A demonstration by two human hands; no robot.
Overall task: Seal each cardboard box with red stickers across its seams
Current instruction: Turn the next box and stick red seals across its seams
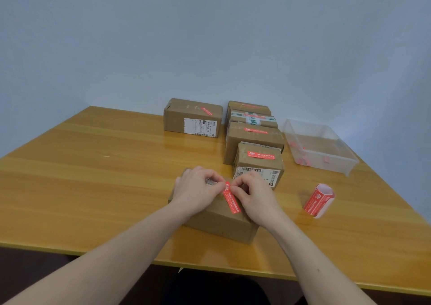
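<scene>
Red sticker strip (231,198) runs lengthwise across the brown cardboard box (218,220) at lower centre — left hand (197,189) and right hand (253,194) both pinch its far end.

The words here are too small and blurry to read. The red sticker (231,196) on the near box (219,220) has white letters in rows, but none come out clear. The red sticker roll (319,200) on the table (93,165) has a white picture and tiny white writing. The box behind (258,165) has a red sticker with white marks on top, and a white label (258,175) with a barcode and a square code on its side. The far left box (193,117) has a white label (200,127) with barcodes and small print. One far box (254,117) has green-printed tape.
</scene>
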